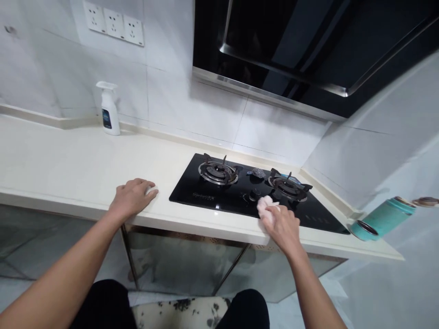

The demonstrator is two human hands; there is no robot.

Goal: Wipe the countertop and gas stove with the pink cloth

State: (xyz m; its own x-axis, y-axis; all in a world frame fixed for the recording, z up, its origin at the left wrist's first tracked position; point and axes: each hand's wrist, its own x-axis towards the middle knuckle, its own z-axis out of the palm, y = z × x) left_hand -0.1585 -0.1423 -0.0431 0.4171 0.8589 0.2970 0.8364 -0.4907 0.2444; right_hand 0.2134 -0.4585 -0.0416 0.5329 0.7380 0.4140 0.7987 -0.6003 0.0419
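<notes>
My right hand (283, 226) is closed around a crumpled pale pink-white cloth (266, 205), which rests on the front edge of the black glass gas hob (222, 203), just in front of the control knob (254, 195). On the cream countertop (61, 160), left of the hob, lies my left hand (133, 199) with its fingers curled. A small whitish bit shows between its thumb and fingers; what it is I cannot make out. The hob has a left burner (218, 172) and a right burner (288, 186). Between them sits a metal scouring pad (258, 172).
A white spray bottle (110, 114) stands by the wall at the left. At the counter's right end is a turquoise flask (387, 217). The black range hood (274, 55) overhangs the hob. Behind the right burner lies a blue packet (291, 178). Cabinet doors (185, 260) are below.
</notes>
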